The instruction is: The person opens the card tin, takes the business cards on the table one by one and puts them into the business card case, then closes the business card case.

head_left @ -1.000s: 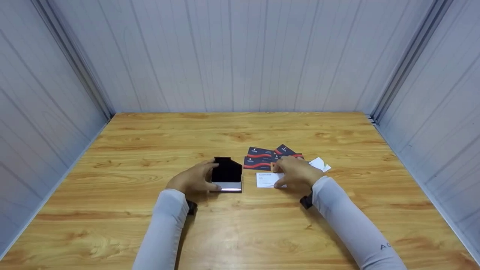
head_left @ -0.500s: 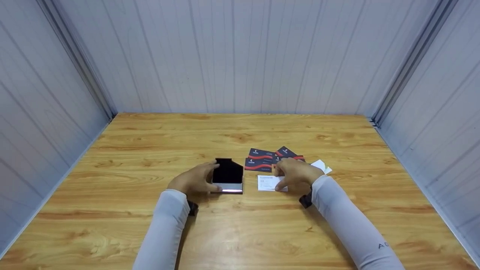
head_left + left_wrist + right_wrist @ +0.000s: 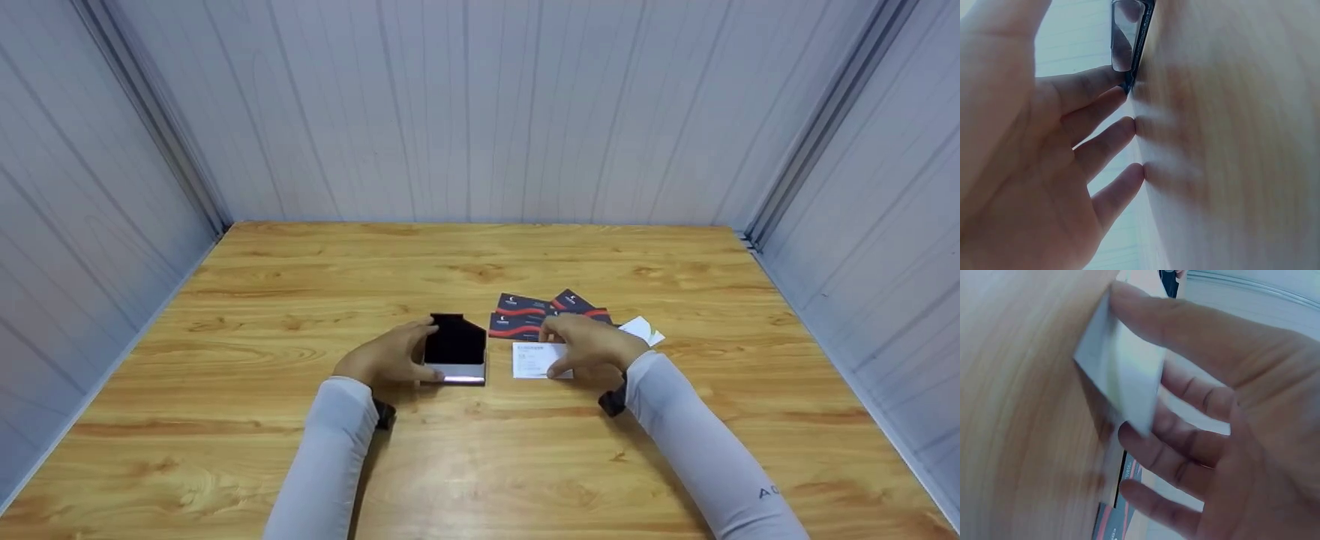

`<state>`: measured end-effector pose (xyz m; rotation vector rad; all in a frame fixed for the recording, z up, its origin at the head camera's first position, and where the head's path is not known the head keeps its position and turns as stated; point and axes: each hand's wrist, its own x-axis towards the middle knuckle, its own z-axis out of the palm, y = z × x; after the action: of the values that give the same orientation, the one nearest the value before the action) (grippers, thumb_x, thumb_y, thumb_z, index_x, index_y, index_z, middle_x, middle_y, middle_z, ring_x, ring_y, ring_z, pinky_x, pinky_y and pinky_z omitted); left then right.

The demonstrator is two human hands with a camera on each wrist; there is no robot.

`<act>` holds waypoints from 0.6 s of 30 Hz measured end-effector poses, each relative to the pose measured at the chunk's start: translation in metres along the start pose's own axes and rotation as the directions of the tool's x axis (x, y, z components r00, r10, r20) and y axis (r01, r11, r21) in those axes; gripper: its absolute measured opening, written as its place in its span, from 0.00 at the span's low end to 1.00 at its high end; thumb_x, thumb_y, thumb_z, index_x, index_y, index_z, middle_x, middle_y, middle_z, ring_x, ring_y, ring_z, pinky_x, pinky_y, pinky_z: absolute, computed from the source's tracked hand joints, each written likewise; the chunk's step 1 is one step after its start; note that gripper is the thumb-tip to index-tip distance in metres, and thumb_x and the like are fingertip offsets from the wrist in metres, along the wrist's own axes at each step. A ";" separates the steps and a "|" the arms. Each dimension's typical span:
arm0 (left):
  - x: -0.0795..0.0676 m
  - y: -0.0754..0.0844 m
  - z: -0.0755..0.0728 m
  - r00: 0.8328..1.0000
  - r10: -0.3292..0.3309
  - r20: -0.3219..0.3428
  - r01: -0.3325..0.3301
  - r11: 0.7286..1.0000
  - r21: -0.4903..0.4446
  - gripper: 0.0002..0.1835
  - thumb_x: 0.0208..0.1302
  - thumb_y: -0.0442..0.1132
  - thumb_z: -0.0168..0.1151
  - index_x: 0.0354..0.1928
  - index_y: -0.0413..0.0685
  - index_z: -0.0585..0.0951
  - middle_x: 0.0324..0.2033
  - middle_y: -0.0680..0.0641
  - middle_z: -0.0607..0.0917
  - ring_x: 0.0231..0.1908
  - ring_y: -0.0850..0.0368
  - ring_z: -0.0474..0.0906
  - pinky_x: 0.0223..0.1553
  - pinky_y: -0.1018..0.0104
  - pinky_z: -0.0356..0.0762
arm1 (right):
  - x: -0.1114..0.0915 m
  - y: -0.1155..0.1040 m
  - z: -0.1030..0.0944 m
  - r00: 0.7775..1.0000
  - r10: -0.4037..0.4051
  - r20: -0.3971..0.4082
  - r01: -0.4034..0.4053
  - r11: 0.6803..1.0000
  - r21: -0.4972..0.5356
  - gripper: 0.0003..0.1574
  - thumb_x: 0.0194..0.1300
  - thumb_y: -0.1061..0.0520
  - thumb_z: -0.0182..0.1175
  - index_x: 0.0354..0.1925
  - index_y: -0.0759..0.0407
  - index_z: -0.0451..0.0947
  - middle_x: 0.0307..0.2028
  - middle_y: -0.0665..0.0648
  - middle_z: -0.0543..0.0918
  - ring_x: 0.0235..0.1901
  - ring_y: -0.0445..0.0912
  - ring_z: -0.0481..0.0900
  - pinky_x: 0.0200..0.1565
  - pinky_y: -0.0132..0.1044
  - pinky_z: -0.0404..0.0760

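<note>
Nudged only slightly since half a second ago: the white card (image 3: 531, 361), far edge now closer to the dark cards (image 3: 516, 325), right hand (image 3: 600, 345) right over it. No clear change at the left hand (image 3: 386, 356) or the open card case (image 3: 465, 370). Into the picking-up step now, by the look of it! Pinched between thumb (image 3: 1151, 320) and fingers (image 3: 1162, 458) of the right hand, thumb at the near edge, index toward the far one; a narrow hold, no wider than the card. From the right wrist, tilted and a bit blurred, apparently peeling up from the desk (image 3: 450, 465). One card or several in that pinch? Impossible to tell. Over on the other side, spread wide: the left hand, fingers nearly straight, thumb and index against the left side of the case, two more fingertips down on the wood. Steadying it, most likely. Called for next, at a guess: a light but sure squeeze, no creasing, and a clean rise without dragging the dark cards just beyond. Lying where, then? Right under the curl of the right hand, left end poking out in plain sight, a strip of desk short of the case.
</note>
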<state>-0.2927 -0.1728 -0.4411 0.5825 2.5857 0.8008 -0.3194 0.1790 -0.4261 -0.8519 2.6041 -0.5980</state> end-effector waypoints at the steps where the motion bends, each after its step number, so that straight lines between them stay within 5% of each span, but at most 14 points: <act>1: 0.000 0.000 0.000 1.000 0.001 0.000 -0.001 1.000 -0.003 0.50 0.63 0.53 0.71 0.79 0.44 0.55 0.78 0.41 0.51 0.76 0.41 0.45 0.72 0.44 0.51 | 0.000 0.001 0.000 1.000 -0.009 -0.007 0.009 1.000 0.003 0.28 0.57 0.54 0.76 0.51 0.56 0.75 0.51 0.57 0.77 0.52 0.53 0.75 0.57 0.51 0.75; 5: 0.001 -0.001 0.000 1.000 0.011 0.000 -0.011 1.000 -0.006 0.50 0.63 0.52 0.71 0.79 0.43 0.55 0.77 0.40 0.51 0.76 0.41 0.46 0.72 0.44 0.50 | 0.002 0.001 -0.001 0.999 -0.022 -0.026 0.023 0.999 0.030 0.21 0.64 0.57 0.70 0.53 0.54 0.74 0.55 0.60 0.77 0.58 0.56 0.74 0.60 0.53 0.73; 10: 0.001 -0.001 0.001 1.000 0.008 0.000 -0.008 1.000 -0.013 0.50 0.63 0.51 0.71 0.79 0.44 0.55 0.78 0.41 0.52 0.76 0.41 0.46 0.72 0.44 0.50 | 0.002 0.000 -0.005 0.999 -0.046 -0.029 0.047 0.997 0.066 0.13 0.73 0.60 0.60 0.55 0.52 0.75 0.52 0.58 0.79 0.54 0.53 0.76 0.56 0.52 0.75; 18: 0.000 -0.003 0.000 1.000 0.007 -0.006 -0.007 1.000 -0.005 0.50 0.63 0.53 0.71 0.79 0.45 0.55 0.77 0.41 0.53 0.76 0.41 0.47 0.72 0.43 0.51 | 0.007 -0.002 -0.010 0.984 -0.127 -0.125 0.151 0.968 0.199 0.16 0.77 0.61 0.53 0.59 0.57 0.75 0.50 0.58 0.80 0.50 0.51 0.78 0.51 0.47 0.78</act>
<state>-0.2935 -0.1747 -0.4432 0.5885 2.5881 0.8119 -0.3281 0.1759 -0.4172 -0.9628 2.5344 -0.9637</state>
